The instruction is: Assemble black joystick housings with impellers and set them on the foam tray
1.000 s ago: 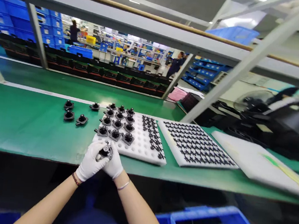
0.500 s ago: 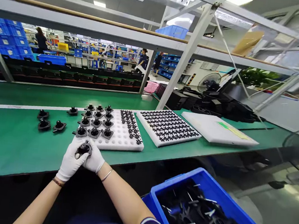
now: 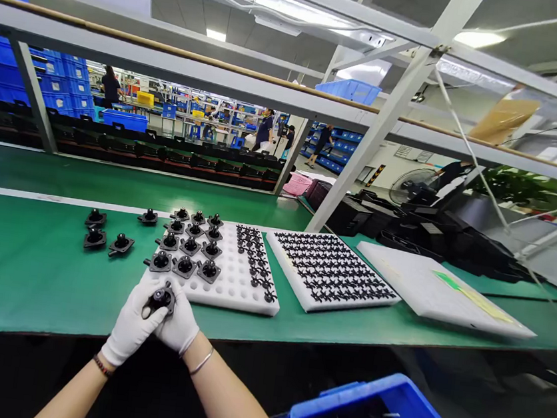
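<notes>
Both my hands wear white gloves and meet at the front edge of a white foam tray [image 3: 233, 291]. Between them is a black plastic housing [image 3: 161, 299] with a square flange and a round raised centre. My left hand [image 3: 131, 326] closes on it from the left, thumb across its front. My right hand [image 3: 181, 322] grips its right side, the fingers partly hidden behind it. Several similar black housings [image 3: 185, 266] stand in rows on the tray's left part. Small black star-shaped parts [image 3: 255, 260] sit in its right part, beside bare round holes.
More housings [image 3: 121, 243] lie on the green bench [image 3: 24, 274] to the left. Right of the tray are a second foam tray [image 3: 309, 301] full of small parts and a white foam slab [image 3: 401, 277]. A blue bin [image 3: 418, 399] of black parts stands below the bench edge. A slanted post [image 3: 366, 145] rises behind.
My view has turned a little, so the bench items appear shifted right and lower. Both hands still hold the housing, close to the same spot by the tray.
</notes>
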Available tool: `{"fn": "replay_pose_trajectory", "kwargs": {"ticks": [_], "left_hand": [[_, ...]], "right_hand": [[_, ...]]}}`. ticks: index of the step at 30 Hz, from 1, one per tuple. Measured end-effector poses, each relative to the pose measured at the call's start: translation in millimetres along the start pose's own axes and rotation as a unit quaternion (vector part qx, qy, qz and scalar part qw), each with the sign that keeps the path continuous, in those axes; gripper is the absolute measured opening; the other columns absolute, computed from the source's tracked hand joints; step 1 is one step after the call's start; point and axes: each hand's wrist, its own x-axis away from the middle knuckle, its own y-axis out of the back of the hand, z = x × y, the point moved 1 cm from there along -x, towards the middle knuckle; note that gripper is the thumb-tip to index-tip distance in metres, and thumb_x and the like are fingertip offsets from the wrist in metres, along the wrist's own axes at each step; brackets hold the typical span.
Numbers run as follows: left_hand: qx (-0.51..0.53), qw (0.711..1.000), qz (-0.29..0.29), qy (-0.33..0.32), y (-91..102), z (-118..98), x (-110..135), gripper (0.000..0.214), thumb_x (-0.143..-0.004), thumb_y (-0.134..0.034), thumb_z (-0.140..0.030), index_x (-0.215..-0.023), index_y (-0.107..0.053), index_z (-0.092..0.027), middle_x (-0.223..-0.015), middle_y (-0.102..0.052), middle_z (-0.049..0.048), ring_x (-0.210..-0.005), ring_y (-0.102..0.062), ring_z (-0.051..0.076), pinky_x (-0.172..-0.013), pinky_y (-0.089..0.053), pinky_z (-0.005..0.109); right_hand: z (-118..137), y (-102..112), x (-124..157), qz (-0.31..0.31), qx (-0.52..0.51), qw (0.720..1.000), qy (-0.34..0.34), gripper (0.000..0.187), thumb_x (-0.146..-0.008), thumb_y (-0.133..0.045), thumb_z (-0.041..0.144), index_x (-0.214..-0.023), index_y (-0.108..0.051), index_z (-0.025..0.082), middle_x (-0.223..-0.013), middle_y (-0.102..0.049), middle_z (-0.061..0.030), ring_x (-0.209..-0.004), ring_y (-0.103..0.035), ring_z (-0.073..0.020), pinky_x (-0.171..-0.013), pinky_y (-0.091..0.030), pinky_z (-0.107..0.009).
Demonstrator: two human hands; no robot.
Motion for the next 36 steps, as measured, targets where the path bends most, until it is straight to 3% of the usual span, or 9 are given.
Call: {"fn": "replay_pose_trajectory", "kwargs": {"ticks": [3,8,10,13,18,20,26,31,36], "left_hand": [[-0.003,1.0,0.0,-0.021,-1.1,0.1,1.2,0.039,-0.099,-0.065,-0.041,-0.132,-0.066,-0.022,-0.13,-0.071,0.0123,-0.122,-0.07,0.031,-0.105,-0.062,0.054],[-0.009,1.0,0.008,-0.024,0.7,-1.6,0.4,0.039,-0.1,-0.063,-0.041,-0.134,-0.065,-0.022,-0.132,-0.069,0.0133,-0.123,-0.069,0.033,-0.104,-0.062,0.056],[-0.004,1.0,0.016,-0.015,2.1,-2.4,0.4,0.04,-0.1,-0.063,-0.043,-0.134,-0.065,-0.022,-0.132,-0.069,0.0136,-0.124,-0.068,0.034,-0.106,-0.06,0.058],[0.024,0.999,0.028,0.022,3.3,-3.6,2.6,0.044,-0.098,-0.066,-0.047,-0.133,-0.066,-0.021,-0.134,-0.067,0.0148,-0.128,-0.066,0.034,-0.112,-0.057,0.058],[0.116,0.981,0.052,0.149,0.5,-3.7,10.1,0.074,-0.095,-0.07,-0.048,-0.158,-0.044,-0.02,-0.138,-0.065,0.0159,-0.124,-0.07,0.029,-0.11,-0.06,0.047],[0.124,0.982,0.047,0.132,-0.2,-5.6,10.6,0.074,-0.097,-0.069,-0.043,-0.162,-0.04,-0.021,-0.14,-0.065,0.0156,-0.128,-0.068,0.028,-0.112,-0.058,0.046],[0.026,0.997,0.017,-0.07,4.8,-20.3,0.2,0.038,-0.098,-0.066,-0.024,-0.136,-0.068,-0.026,-0.133,-0.069,0.0116,-0.131,-0.064,0.029,-0.111,-0.058,0.048],[0.02,0.996,0.013,-0.082,2.5,-24.1,1.4,0.045,-0.099,-0.064,-0.025,-0.144,-0.06,-0.029,-0.131,-0.07,0.0115,-0.131,-0.062,0.029,-0.107,-0.061,0.049],[0.081,0.996,0.027,-0.036,-3.8,-27.8,11.6,0.063,-0.097,-0.059,-0.017,-0.156,-0.047,-0.031,-0.149,-0.059,0.0127,-0.143,-0.055,0.029,-0.117,-0.054,0.05]], "right_hand": [[-0.4,1.7,0.0,0.004,-0.002,1.0,0.003,0.042,-0.106,-0.055,0.056,-0.103,-0.064,0.015,-0.09,-0.071,-0.0055,-0.074,-0.066,-0.0168,-0.063,-0.056,-0.026],[0.2,7.0,-2.6,0.0,-0.009,1.0,-0.004,0.052,-0.112,-0.037,0.057,-0.106,-0.065,0.013,-0.092,-0.072,-0.0086,-0.075,-0.067,-0.0176,-0.066,-0.058,-0.028],[1.0,9.5,-2.8,0.001,-0.011,1.0,-0.011,0.052,-0.11,-0.043,0.059,-0.108,-0.065,0.013,-0.093,-0.072,-0.0087,-0.075,-0.067,-0.0179,-0.068,-0.058,-0.029],[1.7,10.3,-0.7,0.003,-0.014,1.0,-0.021,0.054,-0.107,-0.049,0.063,-0.107,-0.066,0.012,-0.09,-0.07,-0.009,-0.075,-0.066,-0.019,-0.069,-0.059,-0.029],[0.9,2.6,4.8,-0.006,-0.019,1.0,-0.016,0.062,-0.112,-0.028,0.06,-0.112,-0.067,0.012,-0.09,-0.07,-0.0097,-0.076,-0.066,-0.0189,-0.064,-0.057,-0.027],[0.0,0.5,6.3,-0.015,-0.017,1.0,-0.01,0.063,-0.113,-0.025,0.058,-0.112,-0.067,0.012,-0.09,-0.071,-0.0098,-0.078,-0.067,-0.0195,-0.065,-0.058,-0.028],[-1.7,2.2,12.6,-0.02,-0.016,0.999,0.019,0.04,-0.107,-0.055,0.052,-0.106,-0.071,0.015,-0.099,-0.076,-0.0055,-0.091,-0.07,-0.0166,-0.082,-0.061,-0.029],[-2.6,7.3,14.4,0.018,-0.013,0.999,0.027,0.055,-0.073,-0.095,0.05,-0.11,-0.076,0.014,-0.111,-0.077,-0.0056,-0.107,-0.072,-0.0176,-0.101,-0.058,-0.028],[-0.3,6.9,12.5,0.0,0.007,0.998,0.055,0.05,-0.061,-0.101,0.052,-0.092,-0.078,0.021,-0.095,-0.079,0.0005,-0.083,-0.073,-0.0129,-0.075,-0.062,-0.022]]}}
